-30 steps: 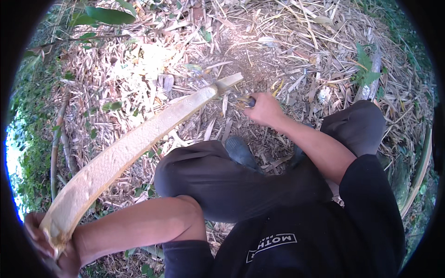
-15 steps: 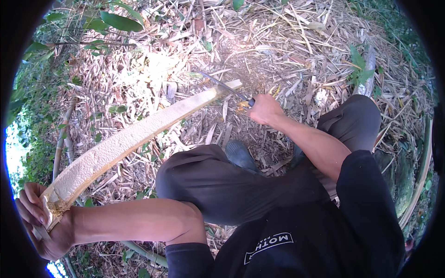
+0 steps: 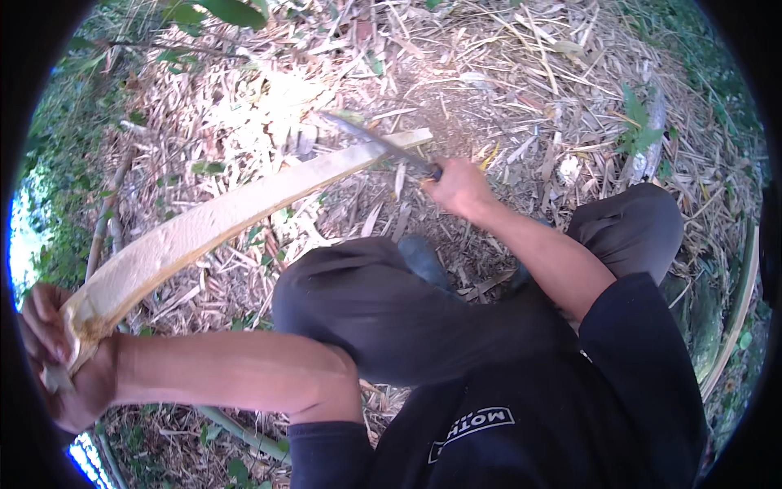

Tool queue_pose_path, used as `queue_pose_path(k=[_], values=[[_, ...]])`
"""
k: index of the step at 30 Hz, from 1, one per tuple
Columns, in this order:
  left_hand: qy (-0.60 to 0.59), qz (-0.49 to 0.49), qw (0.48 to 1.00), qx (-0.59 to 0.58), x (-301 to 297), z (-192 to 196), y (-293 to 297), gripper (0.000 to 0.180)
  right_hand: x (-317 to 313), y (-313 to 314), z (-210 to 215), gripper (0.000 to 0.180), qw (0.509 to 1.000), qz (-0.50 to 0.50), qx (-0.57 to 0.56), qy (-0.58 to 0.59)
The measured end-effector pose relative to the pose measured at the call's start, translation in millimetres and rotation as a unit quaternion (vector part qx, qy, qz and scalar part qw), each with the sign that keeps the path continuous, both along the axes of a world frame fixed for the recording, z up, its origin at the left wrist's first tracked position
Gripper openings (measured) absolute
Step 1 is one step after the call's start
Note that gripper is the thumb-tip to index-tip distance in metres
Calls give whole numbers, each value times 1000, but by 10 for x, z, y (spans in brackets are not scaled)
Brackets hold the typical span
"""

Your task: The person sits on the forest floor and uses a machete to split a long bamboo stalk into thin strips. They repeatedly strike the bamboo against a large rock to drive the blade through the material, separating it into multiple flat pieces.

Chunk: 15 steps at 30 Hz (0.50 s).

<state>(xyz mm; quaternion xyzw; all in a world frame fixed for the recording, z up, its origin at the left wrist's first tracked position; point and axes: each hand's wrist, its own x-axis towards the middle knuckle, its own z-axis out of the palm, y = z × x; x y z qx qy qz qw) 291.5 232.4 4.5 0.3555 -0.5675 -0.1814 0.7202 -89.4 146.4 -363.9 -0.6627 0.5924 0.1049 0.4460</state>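
A long, pale split bamboo strip [image 3: 220, 212] slants from the lower left to the upper middle. It widens toward its near end, which has a ragged, fibrous tip. My left hand [image 3: 91, 383] is closed around that wide end at the far left. In the upper middle, my right hand [image 3: 462, 189] grips the dark handle of a knife [image 3: 379, 142]. The long grey blade points to the upper left and crosses over the strip's narrow end. Whether its edge touches the surface, I cannot tell.
Dry leaves and shavings [image 3: 505, 73] cover the ground. My bent knees [image 3: 342, 301] and a boot [image 3: 425, 259] are below the strip. Green plants [image 3: 61, 236] line the left, with a thin pole [image 3: 102, 224] among them. A log [image 3: 652, 134] lies at the upper right.
The knife has turned so that more of its blade's flat side shows, and its tip is farther to the upper left. My left hand and the strip's wide end are slightly higher.
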Motion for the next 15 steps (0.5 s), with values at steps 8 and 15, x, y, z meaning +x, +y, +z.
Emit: queue_pose_path(k=[8,15], values=[[74,-47,996,-20,-34,-86,-99,16,-257,-54,-885,37,992,-77,60,85],[136,357,924,-4,-394,-192,-298,22,-833,-108,-1471,32,976,-157,150,-6]])
